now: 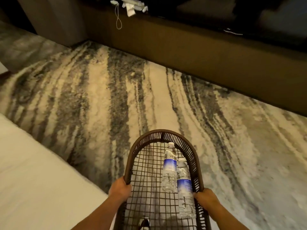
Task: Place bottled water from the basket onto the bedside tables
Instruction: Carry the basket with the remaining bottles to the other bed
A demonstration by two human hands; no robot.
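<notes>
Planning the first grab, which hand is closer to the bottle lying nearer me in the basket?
Right. The right hand grips the basket rim, touching the nearer bottle; the left hand holds the opposite rim.

basket dark brown | bottle labels blue | carpet cream-grey streaked

Basket near end cut off by bottom edge, so full length unknown. Both forearms run out of frame at bottom. Right-hand bottle base partly behind right hand; label text on both bottles too blurred to read. Dark shiny obj under the mesh at bottom edge, can't ID. White bedding cropped at left. Top right too dark to make out.
</notes>
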